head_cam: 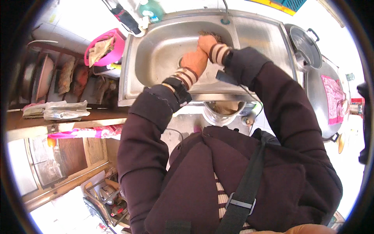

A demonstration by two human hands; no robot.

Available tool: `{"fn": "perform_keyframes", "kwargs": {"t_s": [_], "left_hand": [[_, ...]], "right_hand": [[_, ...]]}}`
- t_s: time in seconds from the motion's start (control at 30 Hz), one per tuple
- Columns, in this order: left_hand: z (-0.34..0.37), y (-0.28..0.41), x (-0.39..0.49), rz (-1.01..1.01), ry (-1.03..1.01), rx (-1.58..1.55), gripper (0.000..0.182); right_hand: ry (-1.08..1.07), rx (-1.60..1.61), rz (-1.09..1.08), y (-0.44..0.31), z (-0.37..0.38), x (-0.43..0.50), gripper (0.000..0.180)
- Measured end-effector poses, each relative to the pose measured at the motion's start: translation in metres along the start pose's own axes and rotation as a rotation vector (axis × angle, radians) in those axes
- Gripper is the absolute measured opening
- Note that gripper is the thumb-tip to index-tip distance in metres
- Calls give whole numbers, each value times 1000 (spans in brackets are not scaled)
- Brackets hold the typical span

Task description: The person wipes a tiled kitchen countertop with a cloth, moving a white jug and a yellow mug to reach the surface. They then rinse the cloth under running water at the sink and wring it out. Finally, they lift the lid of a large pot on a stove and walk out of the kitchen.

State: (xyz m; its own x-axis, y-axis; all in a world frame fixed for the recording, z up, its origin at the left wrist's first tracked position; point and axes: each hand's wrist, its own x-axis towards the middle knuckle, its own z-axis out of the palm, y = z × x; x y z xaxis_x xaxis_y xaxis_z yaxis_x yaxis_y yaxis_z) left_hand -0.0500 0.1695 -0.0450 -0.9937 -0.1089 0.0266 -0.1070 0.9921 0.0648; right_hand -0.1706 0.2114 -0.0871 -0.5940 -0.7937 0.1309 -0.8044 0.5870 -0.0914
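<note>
Both of my hands are down inside a stainless steel sink [157,58], close together. My right hand [208,43] is closed at a brown fibrous bundle [214,35], which shows past its knuckles near the basin's back right. Just below it, my left hand [194,62] touches the right and lies beside the drain [180,62]. Its fingers are turned away and hidden, so I cannot tell whether it holds anything. Striped cuffs and dark sleeves cover both wrists. Behind the basin's rim stands a thin faucet [225,17].
A green bottle [152,11] stands behind the sink, and a pink basket [109,55] holding a cloth is at its left. Lidded pots [306,46] stand to the right. Below the sink's front edge is a bucket [209,112]. A rack [43,76] holds dishes at far left.
</note>
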Motion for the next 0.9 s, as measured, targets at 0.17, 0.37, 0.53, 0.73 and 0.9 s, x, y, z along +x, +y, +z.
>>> {"fn": "perform_keyframes", "kwargs": {"t_s": [0.17,0.37,0.53,0.73,0.9], "left_hand": [[-14,-31,-7,9,90,-444,30],[-56,-88,-73,-268,-55,-1398,35],[-74,-108,-157,-225,108,-1965,20],[-70,-129,-233,-234,196,-1637,15],[-49,-123,-249,-150,273,-1453,16]], "right_hand": [[-205,1343,672,-20,-27,3,39],[-123,845,-546,-43,-89,-51,34],[-517,1829,-65,-112,-99,-97,30],[-375,1631,-2,-169,-93,-153,21],[-239,1541,200,-185,-106,-179,16]]}}
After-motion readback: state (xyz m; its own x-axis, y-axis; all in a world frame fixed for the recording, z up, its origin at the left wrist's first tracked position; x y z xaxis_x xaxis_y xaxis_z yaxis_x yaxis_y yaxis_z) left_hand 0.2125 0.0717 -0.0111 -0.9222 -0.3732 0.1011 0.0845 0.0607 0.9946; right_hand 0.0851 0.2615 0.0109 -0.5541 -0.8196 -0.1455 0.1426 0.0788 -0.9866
